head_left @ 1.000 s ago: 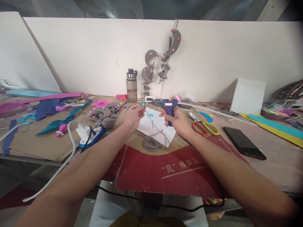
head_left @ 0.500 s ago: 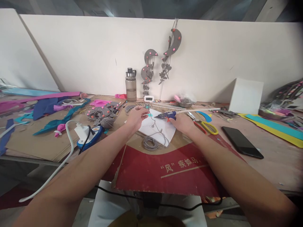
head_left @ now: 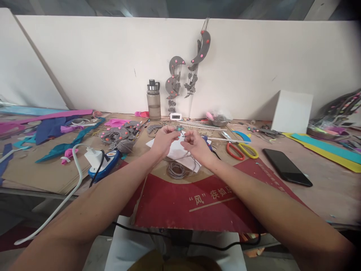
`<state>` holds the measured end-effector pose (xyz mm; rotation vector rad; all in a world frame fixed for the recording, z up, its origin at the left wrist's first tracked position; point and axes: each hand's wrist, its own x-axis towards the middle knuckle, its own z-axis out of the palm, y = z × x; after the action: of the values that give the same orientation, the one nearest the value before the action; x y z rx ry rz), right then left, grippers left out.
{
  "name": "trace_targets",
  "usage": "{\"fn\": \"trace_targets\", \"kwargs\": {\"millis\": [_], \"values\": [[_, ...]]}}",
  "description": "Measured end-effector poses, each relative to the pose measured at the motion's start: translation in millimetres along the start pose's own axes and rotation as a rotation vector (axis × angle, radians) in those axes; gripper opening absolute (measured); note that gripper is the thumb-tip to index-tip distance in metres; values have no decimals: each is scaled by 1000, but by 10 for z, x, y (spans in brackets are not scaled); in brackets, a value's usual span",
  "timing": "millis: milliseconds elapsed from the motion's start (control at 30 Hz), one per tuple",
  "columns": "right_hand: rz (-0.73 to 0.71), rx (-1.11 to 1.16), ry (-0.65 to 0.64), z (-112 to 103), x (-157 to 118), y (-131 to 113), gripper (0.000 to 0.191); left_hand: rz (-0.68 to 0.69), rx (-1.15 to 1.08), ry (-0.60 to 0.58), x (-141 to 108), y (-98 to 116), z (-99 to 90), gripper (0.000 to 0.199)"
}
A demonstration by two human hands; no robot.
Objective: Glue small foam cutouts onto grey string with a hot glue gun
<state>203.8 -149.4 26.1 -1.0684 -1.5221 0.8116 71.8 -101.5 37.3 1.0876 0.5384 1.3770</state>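
Observation:
My left hand (head_left: 166, 140) pinches a small grey piece with a teal spot (head_left: 179, 128) above the white paper (head_left: 176, 150). Close on its right, my right hand (head_left: 195, 143) has its fingers pinched near the grey cord that hangs from the piece; what exactly they grip is too small to make out. A coil of grey cord (head_left: 176, 170) lies at the paper's front edge. Partly hidden behind my right hand is the dark blue glue gun (head_left: 208, 142), lying on the table.
Scissors (head_left: 236, 149) with red and yellow handles and a black phone (head_left: 287, 167) lie to the right. A bottle (head_left: 153, 101) and a small clock (head_left: 176, 116) stand behind. On the left are a blue power strip (head_left: 105, 165), yarn pieces (head_left: 120, 135) and coloured scraps.
My right hand has let go of the glue gun and moved left, beside my left hand. The glue gun now rests behind it. The view has shifted slightly.

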Motion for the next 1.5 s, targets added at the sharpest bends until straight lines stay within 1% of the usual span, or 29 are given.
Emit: {"fn": "trace_targets", "kwargs": {"millis": [67,100,200,300,467,733,1033,1133,1300,1500], "values": [[-64,-95,73,-43,3,-19,17,-39,-42,-10,-7,9,4,26],[-93,-133,107,-69,8,-34,13,-61,-54,-15,-11,13,7,27],[-167,-212,194,-134,30,-65,16,-115,-64,-32,-26,17,17,29],[-214,-277,233,-165,47,-60,19,-142,-63,-62,-45,12,29,30],[-243,-418,211,-187,47,-56,26,-154,-23,-122,-74,-2,41,37],[-266,-571,177,-181,38,-99,34,-159,3,-179,-89,-11,49,25],[-242,-643,183,-187,28,-97,35,-161,39,-205,-108,10,72,20],[-236,-636,181,-187,25,-102,35,-156,56,-203,-105,5,74,20],[-240,-641,171,-177,16,-120,35,-147,98,-167,-114,7,95,18],[-245,-625,126,-150,10,-172,33,-97,200,-142,-114,6,107,10]]}}
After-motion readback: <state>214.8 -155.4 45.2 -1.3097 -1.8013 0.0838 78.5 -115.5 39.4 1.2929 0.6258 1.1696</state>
